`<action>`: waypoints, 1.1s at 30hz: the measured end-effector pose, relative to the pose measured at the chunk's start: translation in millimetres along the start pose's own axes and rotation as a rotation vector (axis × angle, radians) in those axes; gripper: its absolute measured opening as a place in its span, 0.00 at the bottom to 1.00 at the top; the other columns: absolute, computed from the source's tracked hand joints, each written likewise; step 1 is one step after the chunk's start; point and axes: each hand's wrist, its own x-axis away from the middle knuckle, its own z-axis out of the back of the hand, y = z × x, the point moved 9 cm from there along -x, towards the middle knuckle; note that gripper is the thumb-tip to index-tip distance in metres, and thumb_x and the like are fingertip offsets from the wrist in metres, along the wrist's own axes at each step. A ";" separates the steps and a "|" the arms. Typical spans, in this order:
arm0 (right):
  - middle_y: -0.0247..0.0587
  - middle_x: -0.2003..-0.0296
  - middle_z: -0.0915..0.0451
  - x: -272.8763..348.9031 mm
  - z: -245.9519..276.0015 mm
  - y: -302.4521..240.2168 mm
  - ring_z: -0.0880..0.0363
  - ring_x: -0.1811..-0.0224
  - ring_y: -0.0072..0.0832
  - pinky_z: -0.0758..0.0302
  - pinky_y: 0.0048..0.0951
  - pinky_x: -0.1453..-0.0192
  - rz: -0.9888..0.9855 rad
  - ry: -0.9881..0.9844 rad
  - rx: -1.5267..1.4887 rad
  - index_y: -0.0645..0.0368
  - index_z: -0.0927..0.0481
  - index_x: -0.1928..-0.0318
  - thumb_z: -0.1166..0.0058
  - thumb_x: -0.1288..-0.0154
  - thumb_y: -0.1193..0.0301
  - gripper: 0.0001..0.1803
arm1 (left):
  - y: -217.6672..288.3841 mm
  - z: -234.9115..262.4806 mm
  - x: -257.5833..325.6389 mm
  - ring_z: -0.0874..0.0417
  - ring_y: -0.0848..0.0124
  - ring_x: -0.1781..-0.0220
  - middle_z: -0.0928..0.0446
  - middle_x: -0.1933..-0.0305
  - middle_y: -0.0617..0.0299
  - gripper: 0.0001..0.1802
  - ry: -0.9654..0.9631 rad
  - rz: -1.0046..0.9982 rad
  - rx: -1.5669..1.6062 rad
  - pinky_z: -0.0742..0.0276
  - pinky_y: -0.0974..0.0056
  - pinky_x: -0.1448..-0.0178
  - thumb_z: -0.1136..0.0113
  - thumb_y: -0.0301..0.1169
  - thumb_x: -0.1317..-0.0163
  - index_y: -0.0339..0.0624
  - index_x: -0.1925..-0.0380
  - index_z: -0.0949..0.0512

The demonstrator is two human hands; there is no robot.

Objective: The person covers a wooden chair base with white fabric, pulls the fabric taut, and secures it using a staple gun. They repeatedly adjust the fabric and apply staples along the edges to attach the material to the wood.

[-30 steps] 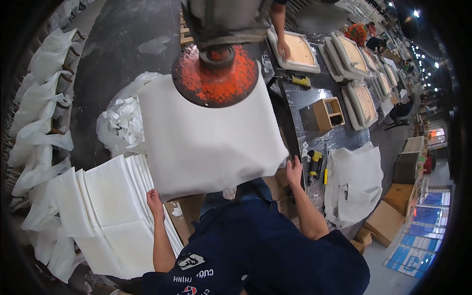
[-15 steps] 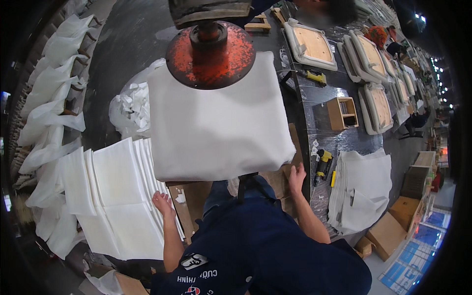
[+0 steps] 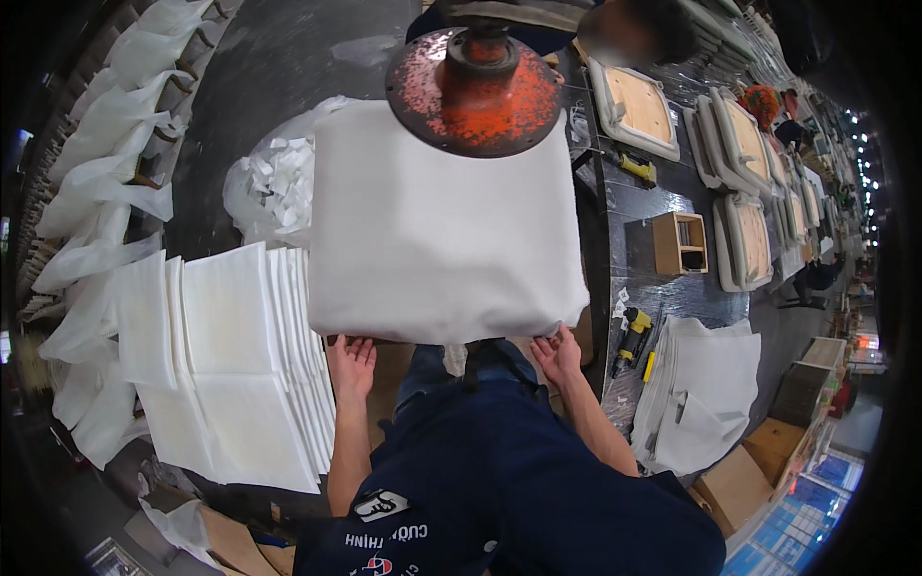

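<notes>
A square seat pad under smooth light-grey fabric (image 3: 447,250) lies in front of me, beneath a round press plate (image 3: 475,106) with worn red paint. The plate overlaps its far edge. My left hand (image 3: 352,367) is palm up at the near left corner, fingers stretched out and open, tips by the fabric's lower edge. At the near right corner my right hand (image 3: 557,355) is also turned up and open, its fingertips touching the fabric's edge. The underside of the pad is hidden.
White foam sheets (image 3: 230,336) are stacked at left, beside a clear bag of white scraps (image 3: 274,192). On the right table lie a yellow-black staple gun (image 3: 631,336), grey fabric pieces (image 3: 696,394), a wooden box (image 3: 679,244) and padded seats (image 3: 634,106). Another person (image 3: 629,34) stands opposite.
Both hands have moved in to the near edge of the pad, the left up and rightward, the right leftward. The view has shifted, so the plate appears farther right.
</notes>
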 end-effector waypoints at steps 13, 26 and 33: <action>0.34 0.44 0.25 -9.7 9.8 -7.8 0.24 0.44 0.38 0.24 0.46 0.40 0.036 0.035 0.097 0.43 0.32 0.36 0.46 0.25 0.62 0.21 | 0.9 -13.9 4.1 0.20 0.67 0.54 0.24 0.58 0.64 0.14 -0.039 -0.050 0.012 0.24 0.58 0.49 0.38 0.44 0.29 0.51 0.53 0.27; 0.36 0.50 0.24 -35.9 24.5 -8.8 0.21 0.48 0.34 0.20 0.40 0.45 -0.002 0.076 -0.137 0.55 0.26 0.43 0.37 0.31 0.61 0.21 | 39.8 22.0 -29.4 0.23 0.68 0.54 0.27 0.56 0.64 0.21 0.114 -0.080 -0.101 0.26 0.55 0.49 0.35 0.49 0.33 0.53 0.49 0.26; 0.36 0.52 0.24 -19.8 24.4 16.2 0.21 0.48 0.34 0.22 0.39 0.41 -0.088 0.049 -0.163 0.58 0.26 0.45 0.36 0.30 0.63 0.20 | 22.7 -19.7 4.3 0.23 0.67 0.52 0.25 0.54 0.64 0.23 0.134 -0.013 -0.055 0.25 0.56 0.49 0.36 0.52 0.32 0.55 0.45 0.28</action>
